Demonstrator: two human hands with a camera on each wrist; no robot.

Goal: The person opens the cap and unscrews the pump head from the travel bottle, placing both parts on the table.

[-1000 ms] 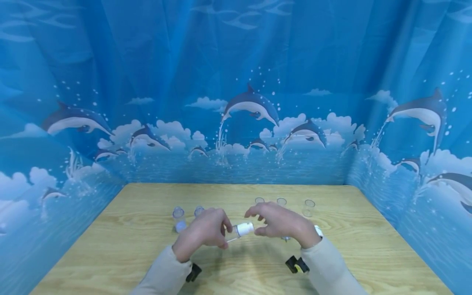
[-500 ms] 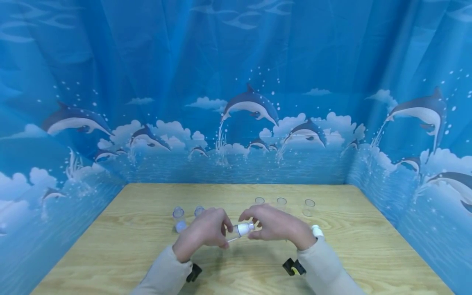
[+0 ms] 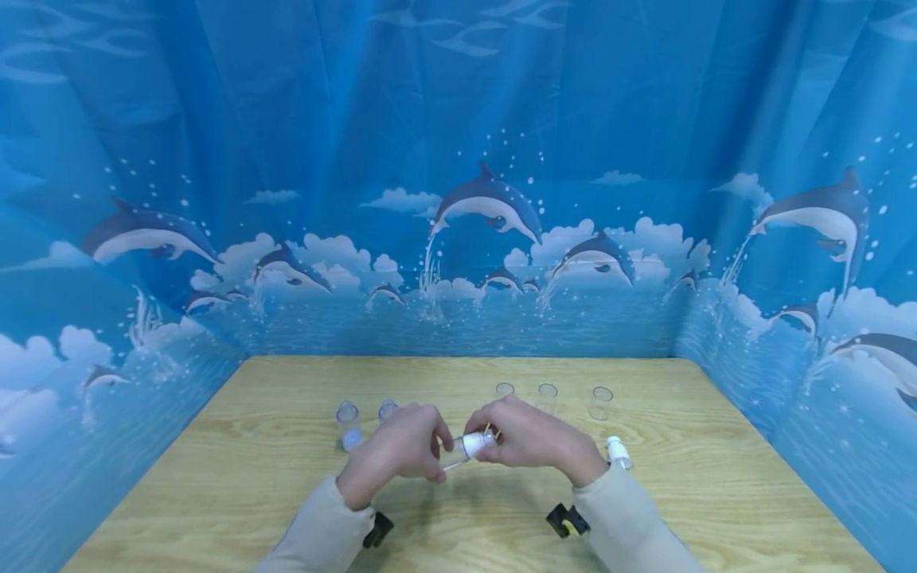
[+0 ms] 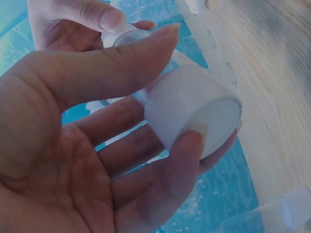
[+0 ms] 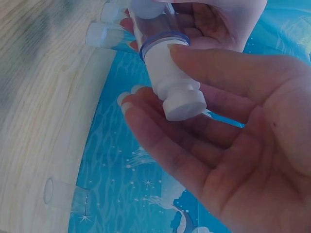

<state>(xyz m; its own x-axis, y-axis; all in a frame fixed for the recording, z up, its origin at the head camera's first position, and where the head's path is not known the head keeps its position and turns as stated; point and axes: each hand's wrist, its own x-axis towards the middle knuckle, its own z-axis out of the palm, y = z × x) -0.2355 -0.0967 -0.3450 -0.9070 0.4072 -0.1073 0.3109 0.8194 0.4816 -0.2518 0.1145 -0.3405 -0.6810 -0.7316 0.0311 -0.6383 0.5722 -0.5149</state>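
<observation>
A clear pump bottle (image 3: pixel 453 456) lies tilted between my two hands over the table. My left hand (image 3: pixel 404 442) grips its body; in the left wrist view the thumb lies along the side and a fingertip presses the white base (image 4: pixel 194 107). The white pump top (image 3: pixel 476 444) points right, at my right hand (image 3: pixel 533 435). In the right wrist view, the right thumb rests on the white collar (image 5: pixel 163 63), with the other fingers curved around the far side. A purplish ring (image 5: pixel 165 41) circles the bottle just beyond the collar.
Several clear cups or caps stand at the back right, one a clear cup (image 3: pixel 601 404). A small white-topped bottle (image 3: pixel 618 451) is right of my right hand. Purple-rimmed clear bottles (image 3: pixel 347 414) stand at left. A blue dolphin curtain (image 3: pixel 458 318) borders the wooden table (image 3: pixel 286 509).
My right hand has moved left and its thumb and fingers have closed in on the white pump top. The left hand keeps its hold on the bottle, almost unmoved.
</observation>
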